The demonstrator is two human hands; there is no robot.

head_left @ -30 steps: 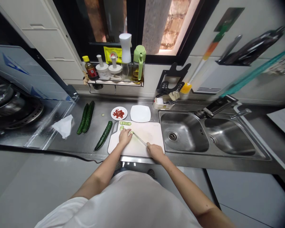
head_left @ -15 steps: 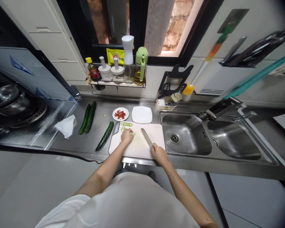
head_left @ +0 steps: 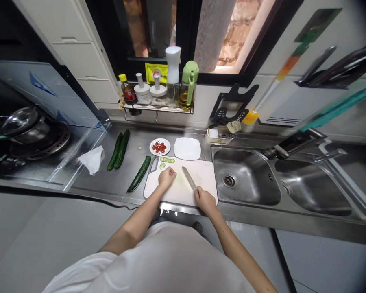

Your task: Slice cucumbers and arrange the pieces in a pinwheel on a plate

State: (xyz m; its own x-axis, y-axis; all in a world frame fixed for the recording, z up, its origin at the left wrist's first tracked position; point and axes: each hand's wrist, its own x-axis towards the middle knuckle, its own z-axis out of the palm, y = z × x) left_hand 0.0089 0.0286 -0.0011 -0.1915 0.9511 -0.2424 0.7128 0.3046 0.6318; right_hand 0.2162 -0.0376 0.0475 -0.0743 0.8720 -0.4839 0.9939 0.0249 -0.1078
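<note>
On the white cutting board (head_left: 203, 175), my left hand (head_left: 166, 178) has its fingers pinched on a small cucumber piece (head_left: 175, 174), mostly covered by the fingertips. My right hand (head_left: 205, 200) grips the handle of a kitchen knife (head_left: 189, 178). Its blade points away from me over the board, apart from the piece. Beyond my left hand lie a row of cucumber slices (head_left: 167, 160) and a few loose slices (head_left: 162, 166). A whole-looking cucumber (head_left: 139, 174) rests on the counter just left of the board.
Behind the board stand a plate of chopped red pieces (head_left: 159, 147) and a white square plate (head_left: 187, 148). Two cucumbers (head_left: 118, 150) and a white cloth or paper (head_left: 92, 160) lie farther left. To the right is a double sink (head_left: 245, 175); a condiment rack (head_left: 158, 108) hangs above.
My left fingers have drawn closer together around the cucumber piece and come slightly toward me. The knife has shifted a little left over the board. The whole view has swung slightly.
</note>
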